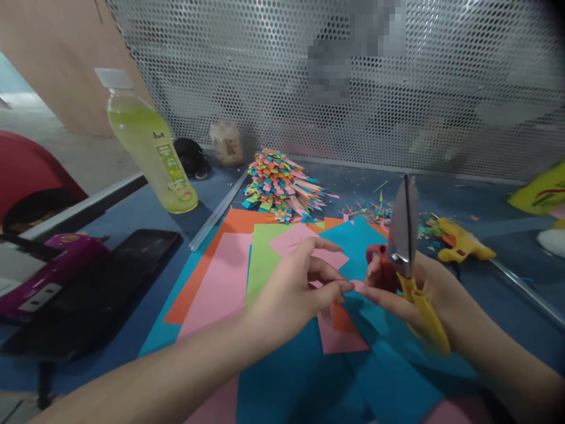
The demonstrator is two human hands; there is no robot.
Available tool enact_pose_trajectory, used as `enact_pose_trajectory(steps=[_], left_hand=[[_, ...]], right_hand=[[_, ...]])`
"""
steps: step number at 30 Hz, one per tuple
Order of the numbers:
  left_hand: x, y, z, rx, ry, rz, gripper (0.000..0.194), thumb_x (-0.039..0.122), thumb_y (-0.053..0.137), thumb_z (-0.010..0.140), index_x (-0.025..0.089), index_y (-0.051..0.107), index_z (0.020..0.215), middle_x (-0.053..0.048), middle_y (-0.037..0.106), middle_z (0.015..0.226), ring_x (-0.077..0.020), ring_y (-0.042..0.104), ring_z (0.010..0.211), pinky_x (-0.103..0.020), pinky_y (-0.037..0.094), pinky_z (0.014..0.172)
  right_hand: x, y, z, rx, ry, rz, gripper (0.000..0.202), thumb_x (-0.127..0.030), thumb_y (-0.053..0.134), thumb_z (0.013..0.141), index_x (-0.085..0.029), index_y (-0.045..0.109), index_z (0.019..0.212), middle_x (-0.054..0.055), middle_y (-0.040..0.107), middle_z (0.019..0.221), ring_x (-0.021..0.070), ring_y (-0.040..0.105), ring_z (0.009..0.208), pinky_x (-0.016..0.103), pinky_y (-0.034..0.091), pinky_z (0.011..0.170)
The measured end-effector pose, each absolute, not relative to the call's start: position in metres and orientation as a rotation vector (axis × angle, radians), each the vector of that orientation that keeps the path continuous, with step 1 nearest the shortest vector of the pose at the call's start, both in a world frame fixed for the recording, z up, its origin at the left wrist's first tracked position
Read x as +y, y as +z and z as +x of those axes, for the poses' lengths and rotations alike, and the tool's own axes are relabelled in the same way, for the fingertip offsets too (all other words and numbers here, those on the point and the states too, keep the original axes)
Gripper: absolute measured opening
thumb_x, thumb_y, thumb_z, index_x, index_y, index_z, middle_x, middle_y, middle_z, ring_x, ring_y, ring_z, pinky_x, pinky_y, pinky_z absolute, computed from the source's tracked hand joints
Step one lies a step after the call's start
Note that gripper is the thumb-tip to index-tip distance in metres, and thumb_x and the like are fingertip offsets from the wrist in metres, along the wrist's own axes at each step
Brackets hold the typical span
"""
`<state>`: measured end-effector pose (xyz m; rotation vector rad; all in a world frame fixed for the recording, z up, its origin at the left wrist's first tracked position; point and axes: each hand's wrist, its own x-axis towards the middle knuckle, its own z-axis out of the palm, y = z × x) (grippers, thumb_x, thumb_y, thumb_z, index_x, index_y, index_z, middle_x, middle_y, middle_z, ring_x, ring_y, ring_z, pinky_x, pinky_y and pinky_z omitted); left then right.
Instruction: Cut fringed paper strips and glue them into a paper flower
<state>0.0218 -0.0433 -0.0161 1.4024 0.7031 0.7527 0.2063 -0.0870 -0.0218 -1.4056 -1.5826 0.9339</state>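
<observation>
My left hand [300, 277] pinches a small piece of pink paper [358, 286] between thumb and fingertips. Fingertips of my right hand [441, 288] meet the other end of that piece. The right hand also holds a pair of scissors [403, 229], blades pointing up, with one red and one yellow handle. Below both hands lie colored paper sheets: pink [214, 274], lime green [263, 259], blue [286, 359] and orange [180, 306]. Behind them sits a cone-shaped pile of small multicolored paper strips [278, 182], with a little paper flower [283, 216] at its front.
A bottle of yellow-green drink [152, 144] stands at left, behind a black phone [101, 288] and a purple device [70, 253]. Clear sticks [218, 212] lie beside the sheets. At right are a yellow glue gun [465, 241] and paper scraps [382, 211]. A perforated metal panel [273, 70] closes the back.
</observation>
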Motion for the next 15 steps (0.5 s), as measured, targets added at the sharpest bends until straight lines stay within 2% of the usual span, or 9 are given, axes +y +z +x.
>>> enact_pose_trajectory(steps=[4,9,15], left_hand=[[-0.044,-0.014,0.022,0.679,0.791,1.38,0.032,0.024,0.063,0.076,0.019,0.044,0.101,0.001,0.063,0.07,-0.0088,0.057,0.044,-0.02,0.047,0.042],[-0.044,-0.01,0.023,0.66,0.798,1.312,0.025,0.023,0.064,0.076,0.019,0.047,0.094,0.002,0.062,0.066,-0.0092,0.058,0.044,-0.021,0.048,0.044],[-0.048,-0.004,0.024,0.681,0.801,1.304,0.041,0.029,0.072,0.068,0.017,0.047,0.098,0.002,0.06,0.066,-0.0087,0.057,0.049,-0.02,0.047,0.047]], right_hand=[[-0.087,-0.028,0.21,-1.595,0.989,-1.356,0.023,-0.031,0.068,0.072,-0.024,0.049,0.083,-0.002,0.06,0.08,0.0141,0.06,0.069,0.027,0.052,0.064],[-0.088,-0.025,0.208,-1.595,1.05,-1.35,0.023,-0.028,0.068,0.072,-0.023,0.048,0.083,-0.001,0.059,0.077,0.0142,0.06,0.07,0.027,0.052,0.064],[-0.083,-0.018,0.201,-1.503,1.056,-1.354,0.023,-0.028,0.066,0.066,-0.023,0.047,0.077,-0.003,0.058,0.069,0.0139,0.059,0.062,0.028,0.052,0.058]])
